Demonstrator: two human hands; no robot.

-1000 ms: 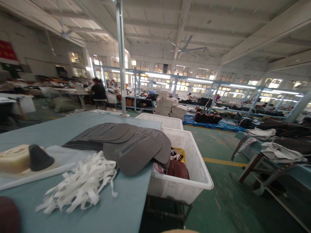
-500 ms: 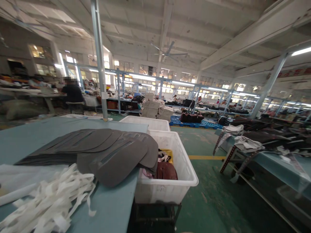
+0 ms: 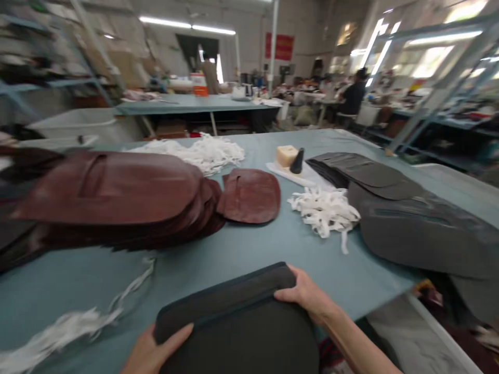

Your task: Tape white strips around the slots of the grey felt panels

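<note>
Between my two hands is a dark grey panel point(image 3: 241, 332) with rounded corners and a long raised strip near its far edge. My left hand point(image 3: 158, 345) grips its left edge, thumb on top and the other fingers out of sight beneath. At the far right corner my right hand point(image 3: 306, 293) pinches the panel with its thumb over the top. The panel is tilted above the near edge of the blue-green table point(image 3: 218, 249). Its lower part runs out of the view.
Brown panels point(image 3: 128, 182) lie stacked at left, a smaller brown stack point(image 3: 253, 197) beside them. White strips point(image 3: 325, 208), grey panels point(image 3: 424, 228), a cream block point(image 3: 286, 155) and a black cone point(image 3: 297, 162) lie right. A white bin point(image 3: 436, 332) stands below the table's right edge.
The view has swung left and down across the table. Both hands and the dark grey panel they hold are now in sight; neither hand showed before.
</note>
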